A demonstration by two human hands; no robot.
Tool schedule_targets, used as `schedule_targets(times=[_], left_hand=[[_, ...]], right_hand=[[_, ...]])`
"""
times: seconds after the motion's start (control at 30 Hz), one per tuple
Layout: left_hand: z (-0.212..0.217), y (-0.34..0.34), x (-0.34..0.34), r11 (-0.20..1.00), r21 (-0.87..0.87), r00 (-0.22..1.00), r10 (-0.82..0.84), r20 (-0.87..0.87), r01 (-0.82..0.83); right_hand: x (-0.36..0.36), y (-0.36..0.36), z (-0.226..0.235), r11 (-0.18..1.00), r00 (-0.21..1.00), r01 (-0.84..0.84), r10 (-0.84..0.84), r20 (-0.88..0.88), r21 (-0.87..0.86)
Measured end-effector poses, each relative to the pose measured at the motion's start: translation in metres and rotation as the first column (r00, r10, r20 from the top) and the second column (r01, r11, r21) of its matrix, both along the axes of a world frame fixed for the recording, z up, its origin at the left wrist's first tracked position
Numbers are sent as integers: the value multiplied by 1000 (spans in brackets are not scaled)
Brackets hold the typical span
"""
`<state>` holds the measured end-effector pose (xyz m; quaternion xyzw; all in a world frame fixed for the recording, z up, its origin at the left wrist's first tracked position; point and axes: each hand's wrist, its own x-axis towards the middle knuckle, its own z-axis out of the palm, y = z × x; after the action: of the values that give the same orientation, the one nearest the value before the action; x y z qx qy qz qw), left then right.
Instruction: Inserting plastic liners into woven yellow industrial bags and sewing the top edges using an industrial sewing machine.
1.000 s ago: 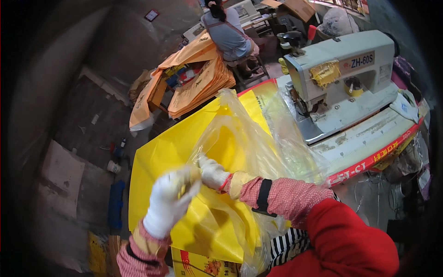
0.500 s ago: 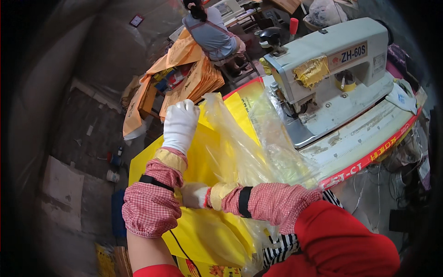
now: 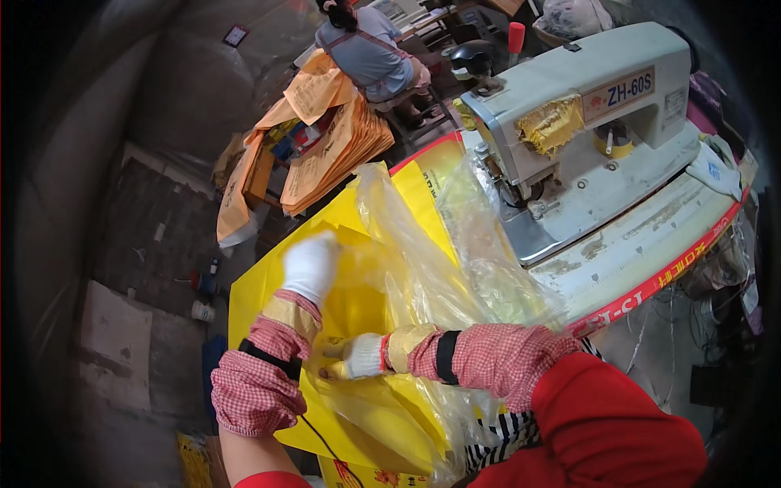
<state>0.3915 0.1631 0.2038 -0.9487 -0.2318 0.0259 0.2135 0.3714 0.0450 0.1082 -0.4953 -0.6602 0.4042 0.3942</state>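
A large yellow sack (image 3: 268,285) with a loose clear plastic liner (image 3: 407,244) lies spread in front of me. My left hand (image 3: 311,264), in a white glove, is over the sack's upper left part. Motion blurs its fingers, so I cannot make out whether it grips any film. Lower down, my right hand (image 3: 358,356), in a white glove with yellowish fingers, rests against the yellow sheet. Its fingers are apart and point left, and nothing shows between them. Red checked sleeve covers are on both forearms.
A pale industrial sewing machine (image 3: 586,122) stands at the right on a worn table with a red edge (image 3: 691,252). Orange printed sacks (image 3: 342,154) are stacked at the far left, beside a seated person (image 3: 366,53). A thin black cord (image 3: 329,447) crosses the sack's near part.
My left hand has come down toward me from the sack's far edge. My right hand has shifted slightly right and down, and its fingers now show more.
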Motion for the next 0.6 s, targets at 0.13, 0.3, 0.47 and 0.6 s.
schedule_targets(times=[0.13,0.3,0.47,0.6], left_hand=[[24,8,28,923,385,977,-102,189,22],[18,32,49,813,580,931,-176,319,-45],[6,40,58,966,247,972,15,234,-74],[80,37,64,840,532,981,-174,86,102]], right_hand=[[-32,81,-106,813,883,-235,-50,466,533],[-43,101,-129,793,502,-540,33,864,283],[-28,45,-105,760,980,-158,40,197,631],[-9,-83,-6,984,954,-42,91,284,-175]])
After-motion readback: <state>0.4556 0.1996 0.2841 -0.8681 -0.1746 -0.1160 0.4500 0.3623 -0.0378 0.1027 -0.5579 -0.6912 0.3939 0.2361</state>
